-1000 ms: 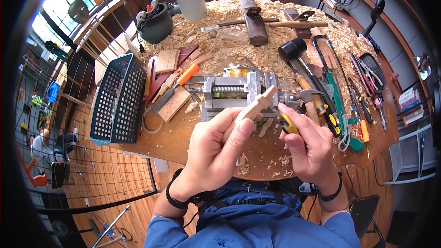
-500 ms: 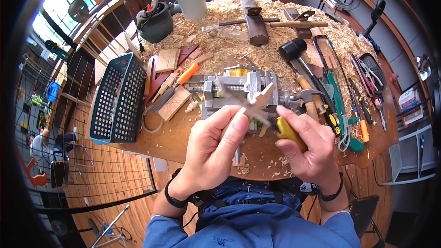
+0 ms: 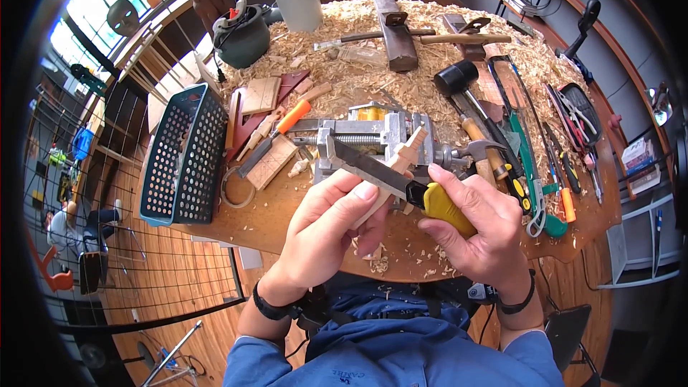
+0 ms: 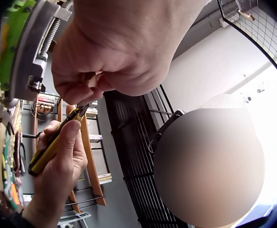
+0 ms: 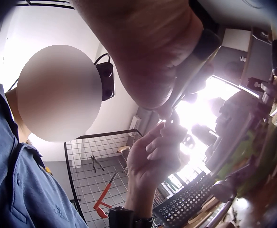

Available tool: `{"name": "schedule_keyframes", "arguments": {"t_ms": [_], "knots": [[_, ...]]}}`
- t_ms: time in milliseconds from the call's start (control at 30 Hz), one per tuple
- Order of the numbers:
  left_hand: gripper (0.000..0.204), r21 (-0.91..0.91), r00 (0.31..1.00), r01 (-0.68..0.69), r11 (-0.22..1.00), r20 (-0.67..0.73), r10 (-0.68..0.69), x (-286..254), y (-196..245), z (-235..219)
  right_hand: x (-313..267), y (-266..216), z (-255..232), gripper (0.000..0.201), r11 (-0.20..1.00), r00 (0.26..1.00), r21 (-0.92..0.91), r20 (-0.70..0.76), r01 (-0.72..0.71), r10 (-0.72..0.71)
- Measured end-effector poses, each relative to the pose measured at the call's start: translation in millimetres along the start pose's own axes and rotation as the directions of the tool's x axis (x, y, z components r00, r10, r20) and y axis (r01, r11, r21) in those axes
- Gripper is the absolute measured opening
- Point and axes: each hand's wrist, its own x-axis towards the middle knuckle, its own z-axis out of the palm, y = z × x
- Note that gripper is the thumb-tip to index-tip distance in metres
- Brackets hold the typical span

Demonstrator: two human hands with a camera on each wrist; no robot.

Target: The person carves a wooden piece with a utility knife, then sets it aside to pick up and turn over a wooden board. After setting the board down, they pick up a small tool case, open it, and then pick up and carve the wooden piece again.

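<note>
In the head view my left hand [image 3: 319, 226] grips a slim, pale piece of carved wood [image 3: 410, 150], its stepped, notched end pointing up and away. My right hand [image 3: 491, 233] holds a utility knife [image 3: 446, 209] by its yellow handle. The long grey blade [image 3: 365, 165] lies across the wood and points to the left. My left thumb sits right beside the blade. Below both hands, the left wrist view has the knife's yellow and black handle [image 4: 48, 152] inside the curled right fingers. Glare in the right wrist view hides most of the wood.
Behind the hands stands a metal vise [image 3: 394, 132]. A green perforated basket [image 3: 183, 158] is at left, near an orange-handled chisel [image 3: 276, 136]. On the right lie a black mallet [image 3: 456, 77], a claw hammer [image 3: 484, 149] and saws. Wood shavings [image 3: 344, 21] and hand planes [image 3: 395, 36] cover the back.
The knife has swung from behind the wood to across it, its blade now in full view. The left fingers have shifted on the wood, which tilts slightly more upright.
</note>
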Motion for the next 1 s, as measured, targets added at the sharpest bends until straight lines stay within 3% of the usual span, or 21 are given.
{"name": "schedule_keyframes", "arguments": {"t_ms": [33,133,233,333,433,567,667,733,767,867,933,1000], "knots": [[0.045,-0.069,0.998,0.057,0.996,0.011,-0.056,0,1,-1,0,0,0,0.059,1.0,1.0,0.006,0.0,0.001,-0.001],[0.033,-0.077,0.997,0.045,0.996,0.065,-0.04,2,0,-2,0,0,-1,0.059,1.0,1.0,-0.003,0.008,0.012,-0.012],[0.035,-0.056,0.99,0.033,0.998,0.142,-0.024,3,-5,-10,-1,1,-2,0.059,1.0,1.0,-0.029,0.016,0.011,-0.011],[0.036,-0.058,0.989,-0.037,0.998,0.142,0.045,4,-9,-4,-1,1,-2,0.059,0.998,1.0,-0.06,0.015,0.008,-0.007],[0.035,-0.052,0.997,0.015,0.999,0.076,-0.011,1,-5,1,0,2,-1,0.059,0.998,1.0,-0.07,0.0,0.007,-0.007],[0.034,-0.003,0.996,0.007,1.0,0.094,-0.007,3,-6,-2,0,1,-2,0.058,0.997,1.0,-0.078,0.012,-0.01,0.011],[0.039,0.032,1.0,-0.022,0.999,0.02,0.022,3,-7,0,0,2,0,0.058,0.996,1.0,-0.084,-0.001,-0.003,0.003],[0.046,0.145,0.985,0.02,0.989,0.166,-0.044,3,-3,-7,1,3,0,0.058,0.996,0.999,-0.086,-0.047,-0.029,0.025],[0.046,0.144,0.985,0.019,0.989,0.165,-0.043,3,-3,-3,1,3,0,0.058,0.996,0.999,-0.086,-0.047,-0.028,0.024],[0.05,0.13,0.994,-0.07,0.989,0.098,0.057,3,-9,8,1,3,-1,0.057,0.996,0.999,-0.086,-0.035,-0.033,0.03],[0.049,0.29,0.981,-0.191,0.938,0.075,0.177,6,-20,3,0,3,-2,0.057,0.997,0.998,-0.072,0.058,0.017,-0.013],[0.047,0.338,0.971,-0.236,0.911,0.103,0.214,7,-22,-2,1,1,-4,0.057,0.998,0.998,-0.069,0.07,0.009,-0.004]]}}
